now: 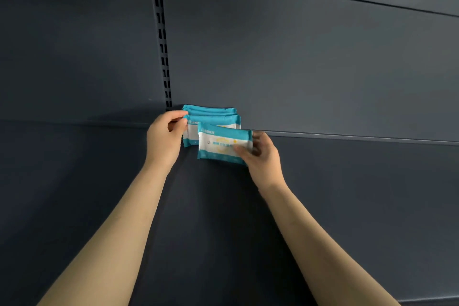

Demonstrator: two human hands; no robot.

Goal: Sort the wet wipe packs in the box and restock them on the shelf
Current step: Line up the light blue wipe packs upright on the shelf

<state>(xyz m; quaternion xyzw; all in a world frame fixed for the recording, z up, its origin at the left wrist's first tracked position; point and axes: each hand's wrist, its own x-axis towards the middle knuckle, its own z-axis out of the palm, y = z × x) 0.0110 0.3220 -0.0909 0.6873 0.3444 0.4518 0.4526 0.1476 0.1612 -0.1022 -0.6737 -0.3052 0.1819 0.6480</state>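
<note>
A row of teal-and-white wet wipe packs (pixel 213 117) stands upright on the dark shelf (pixel 347 169), against the back panel beside the slotted upright. My left hand (pixel 165 139) grips the left end of this row, thumb on top. My right hand (pixel 260 153) pinches the right end of one more wet wipe pack (pixel 222 144), held upright just in front of the row and overlapping it. The box is out of view.
The slotted metal upright (pixel 162 40) runs up the dark back panel (pixel 298 57) just left of the packs. A horizontal ledge line (pixel 360 137) crosses the view to the right.
</note>
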